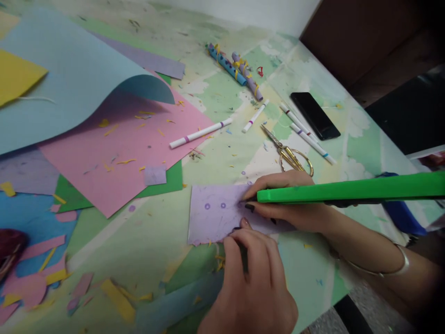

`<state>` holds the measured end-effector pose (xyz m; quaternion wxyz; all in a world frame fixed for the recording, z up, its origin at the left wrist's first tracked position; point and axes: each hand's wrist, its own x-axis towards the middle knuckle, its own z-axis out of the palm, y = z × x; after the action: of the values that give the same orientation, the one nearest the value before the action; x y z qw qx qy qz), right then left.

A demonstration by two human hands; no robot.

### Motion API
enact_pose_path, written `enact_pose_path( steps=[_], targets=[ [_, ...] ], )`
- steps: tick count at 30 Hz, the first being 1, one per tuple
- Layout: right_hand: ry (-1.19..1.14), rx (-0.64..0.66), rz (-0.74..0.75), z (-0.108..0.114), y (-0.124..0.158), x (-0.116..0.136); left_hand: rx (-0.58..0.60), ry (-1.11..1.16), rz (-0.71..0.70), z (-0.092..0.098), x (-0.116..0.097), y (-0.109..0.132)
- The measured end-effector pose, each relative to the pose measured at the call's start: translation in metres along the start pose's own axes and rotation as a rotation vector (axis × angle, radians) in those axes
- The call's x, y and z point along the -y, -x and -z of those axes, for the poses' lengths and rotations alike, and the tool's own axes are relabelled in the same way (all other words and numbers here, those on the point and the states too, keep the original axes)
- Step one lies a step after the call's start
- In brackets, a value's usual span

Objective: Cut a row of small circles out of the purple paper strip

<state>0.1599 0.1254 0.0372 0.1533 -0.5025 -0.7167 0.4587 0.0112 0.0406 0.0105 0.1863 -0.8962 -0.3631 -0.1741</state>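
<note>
A strip of lilac paper (213, 225) lies flat in front of me, with two small purple rings drawn on it. My right hand (288, 204) is closed around a long green pen-like tool (347, 188), whose dark tip meets the paper; its exact kind I cannot make out. The tool's body runs off to the right edge of the view. My left hand (253, 273) rests on the strip's near edge, fingers bent and fingertips pressing it down close to the tip. Part of the strip is hidden under both hands.
Gold-handled scissors (290, 155), white markers (201, 133) and a black phone (314, 115) lie beyond my hands. Two decorated paper rolls (227, 65) are farther back. Pink paper (132, 148) and a curling light-blue sheet (76, 69) spread leftward, among scattered scraps. Something blue (403, 213) sits behind my right wrist.
</note>
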Motion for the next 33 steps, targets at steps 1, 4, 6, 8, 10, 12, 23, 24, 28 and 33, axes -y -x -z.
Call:
enact_pose_path(
  steps=[1, 4, 6, 8, 10, 12, 23, 24, 28, 33],
  targets=[
    [-0.009, -0.003, -0.005, 0.000, 0.000, 0.001, 0.039, -0.017, 0.022, 0.001, -0.002, 0.003],
    [-0.007, -0.036, 0.009, -0.001, -0.001, 0.001, 0.053, -0.010, 0.066, 0.001, -0.004, 0.009],
    [0.002, -0.050, 0.023, -0.002, -0.001, 0.001, -0.008, -0.006, 0.036, -0.003, -0.005, 0.011],
    [0.007, -0.064, 0.032, -0.004, -0.001, 0.000, -0.048, -0.023, -0.002, -0.005, -0.005, 0.011],
    [0.006, -0.087, 0.041, -0.005, -0.001, -0.001, -0.033, -0.031, 0.003, -0.006, -0.005, 0.011],
    [0.009, -0.112, 0.046, -0.006, -0.001, -0.002, 0.004, -0.022, 0.027, -0.004, -0.005, 0.010],
    [0.120, -0.183, 0.045, -0.011, 0.001, 0.001, -0.094, -0.057, -0.107, -0.006, 0.011, 0.002],
    [0.121, -0.190, 0.044, -0.011, 0.001, 0.000, -0.105, -0.035, -0.132, -0.005, 0.015, 0.001],
    [0.119, -0.170, 0.085, -0.010, 0.000, -0.005, -0.046, 0.073, -0.202, 0.001, 0.029, -0.002],
    [0.129, -0.126, 0.102, -0.006, -0.001, -0.002, -0.033, 0.084, -0.261, 0.004, 0.033, -0.001]
  ],
)
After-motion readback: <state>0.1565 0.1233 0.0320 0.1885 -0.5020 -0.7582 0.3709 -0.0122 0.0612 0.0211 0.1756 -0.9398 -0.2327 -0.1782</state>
